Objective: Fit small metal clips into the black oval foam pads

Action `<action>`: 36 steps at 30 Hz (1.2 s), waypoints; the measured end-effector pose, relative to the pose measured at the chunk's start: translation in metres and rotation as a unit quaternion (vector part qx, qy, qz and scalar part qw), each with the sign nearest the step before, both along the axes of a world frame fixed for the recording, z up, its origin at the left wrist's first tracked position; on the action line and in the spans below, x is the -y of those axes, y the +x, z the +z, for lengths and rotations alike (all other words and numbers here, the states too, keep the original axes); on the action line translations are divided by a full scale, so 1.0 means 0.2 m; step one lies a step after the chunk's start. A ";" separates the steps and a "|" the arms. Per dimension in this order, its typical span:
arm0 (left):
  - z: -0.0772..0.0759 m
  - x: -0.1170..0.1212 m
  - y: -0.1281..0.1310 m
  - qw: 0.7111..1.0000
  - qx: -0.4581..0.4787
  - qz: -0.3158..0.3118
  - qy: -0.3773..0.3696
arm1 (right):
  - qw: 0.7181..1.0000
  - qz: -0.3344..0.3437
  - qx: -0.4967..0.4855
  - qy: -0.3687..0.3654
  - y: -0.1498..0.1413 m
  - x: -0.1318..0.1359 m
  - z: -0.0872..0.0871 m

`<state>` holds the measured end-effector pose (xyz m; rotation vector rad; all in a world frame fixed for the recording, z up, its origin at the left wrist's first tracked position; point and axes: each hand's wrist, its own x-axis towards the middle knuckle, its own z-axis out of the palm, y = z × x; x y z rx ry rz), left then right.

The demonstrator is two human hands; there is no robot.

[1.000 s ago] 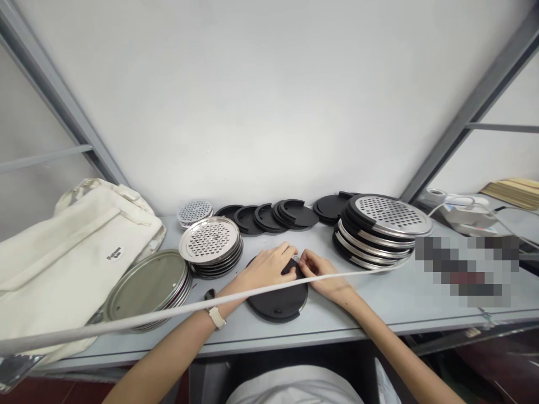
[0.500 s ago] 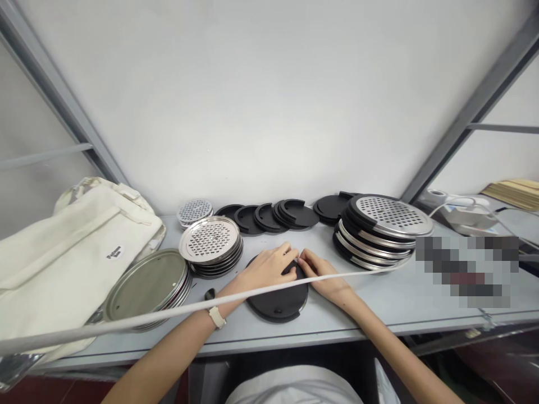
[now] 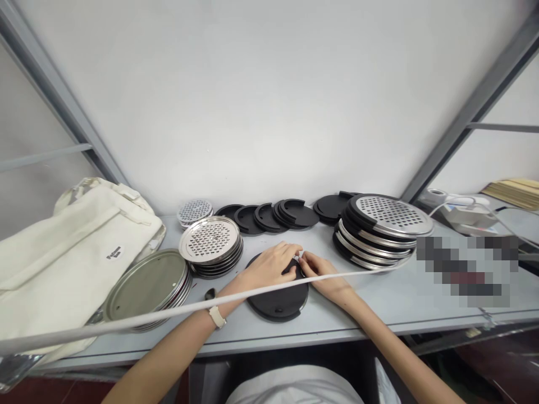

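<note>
A black round plate (image 3: 278, 304) with a small knob near its front edge lies flat on the table in front of me. My left hand (image 3: 272, 265) rests over its far part, fingers curled over the far right rim and thumb on the surface. Against that same rim, my right hand (image 3: 320, 275) has its thumb and fingers pinched together. A tiny pale thing (image 3: 297, 256) shows between the fingertips of both hands, too small to name. A white cord passes in front of the plate and hides part of it.
Perforated metal grater discs (image 3: 210, 241) are stacked left, near olive-coloured round plates (image 3: 145, 286) and a cream cloth bag (image 3: 71, 252). Several black plates (image 3: 265, 217) line the wall. On the right stands a tall stack of black-rimmed grater discs (image 3: 393, 215). The white cord (image 3: 248, 293) crosses the view.
Both hands stay at the far right rim of the plate. The left fingers have shifted slightly, straightening a little toward the right hand. Everything else is unchanged.
</note>
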<state>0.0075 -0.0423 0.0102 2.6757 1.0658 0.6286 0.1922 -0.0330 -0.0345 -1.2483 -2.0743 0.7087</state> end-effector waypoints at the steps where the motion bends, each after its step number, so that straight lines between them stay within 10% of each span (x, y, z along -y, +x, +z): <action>1: 0.00 0.00 0.00 1.000 0.004 -0.001 0.002 | 1.000 0.000 0.000 -0.001 0.00 0.00 0.00; 36: -0.01 0.00 0.00 1.000 0.003 -0.002 0.003 | 1.000 0.007 -0.014 0.008 0.01 -0.01 0.00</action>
